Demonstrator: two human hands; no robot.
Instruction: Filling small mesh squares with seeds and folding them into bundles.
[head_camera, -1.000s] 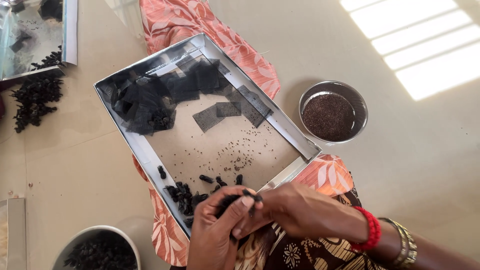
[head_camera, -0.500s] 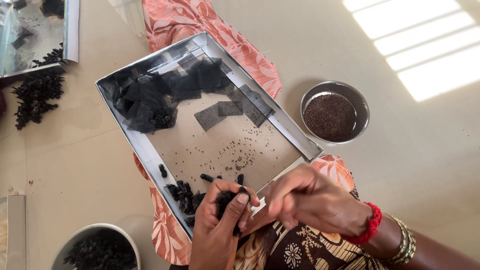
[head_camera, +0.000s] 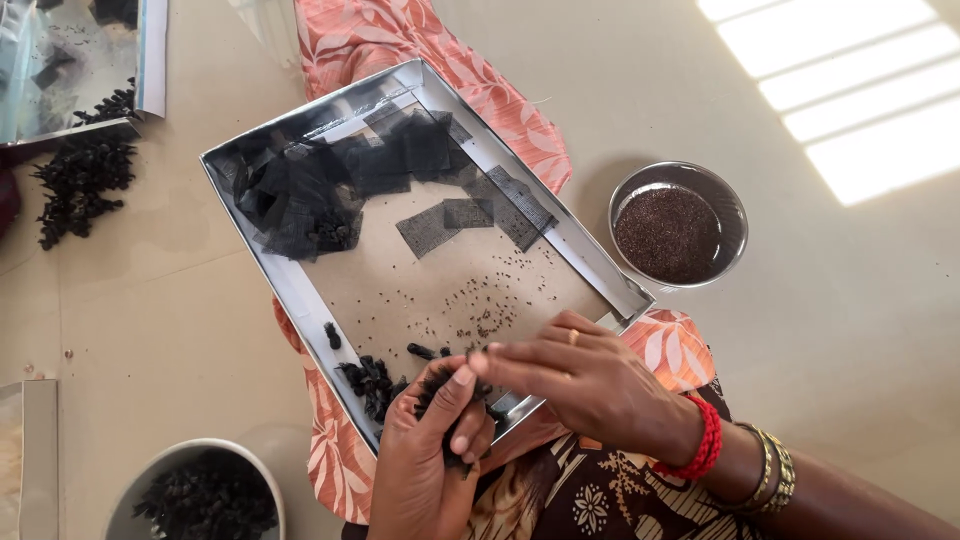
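The left hand (head_camera: 425, 460), at the near edge of the shallow metal tray (head_camera: 300, 300), has its fingers closed on a dark dried pod (head_camera: 437, 385). The right hand (head_camera: 590, 385) has drawn back a little from half a second ago; its fingers are now nearly straight and close together, tips touching the pod's top, holding nothing I can tell. That reads as one rub finished, more seed likely loosened. Inside the tray, just beyond the hands, lie loose pods (head_camera: 370, 378), then scattered seeds (head_camera: 480, 310), then black mesh pieces (head_camera: 320, 190) at the far end. Right of the tray stands a steel bowl of seeds (head_camera: 680, 235); left of it, a pile of pods (head_camera: 80, 185) on the floor
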